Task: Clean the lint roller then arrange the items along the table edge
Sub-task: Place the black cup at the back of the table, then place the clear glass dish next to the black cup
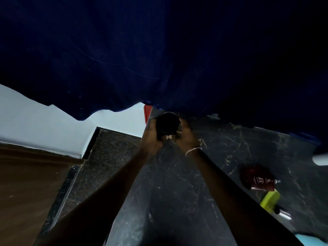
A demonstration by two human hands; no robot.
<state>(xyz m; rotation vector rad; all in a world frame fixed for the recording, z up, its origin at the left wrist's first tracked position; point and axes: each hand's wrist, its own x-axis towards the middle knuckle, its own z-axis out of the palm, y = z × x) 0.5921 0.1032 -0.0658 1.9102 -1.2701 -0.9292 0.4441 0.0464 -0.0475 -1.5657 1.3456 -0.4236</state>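
Note:
A round black container (167,124) sits between both hands at the far left edge of the dark marble table (186,192). My left hand (150,132) wraps its left side and my right hand (186,134), with a chain bracelet on the wrist, wraps its right side. A dark red bottle (258,178) lies on its side at the right of the table. Just below it lies a yellow-green item with a dark handle and a metal end (270,199); whether it is the lint roller I cannot tell.
A dark blue cloth (159,50) hangs across the whole upper view, down to the table's far edge. A red object (147,112) peeks out beside the container. A light blue thing (310,239) shows at the bottom right. Brown floor lies left.

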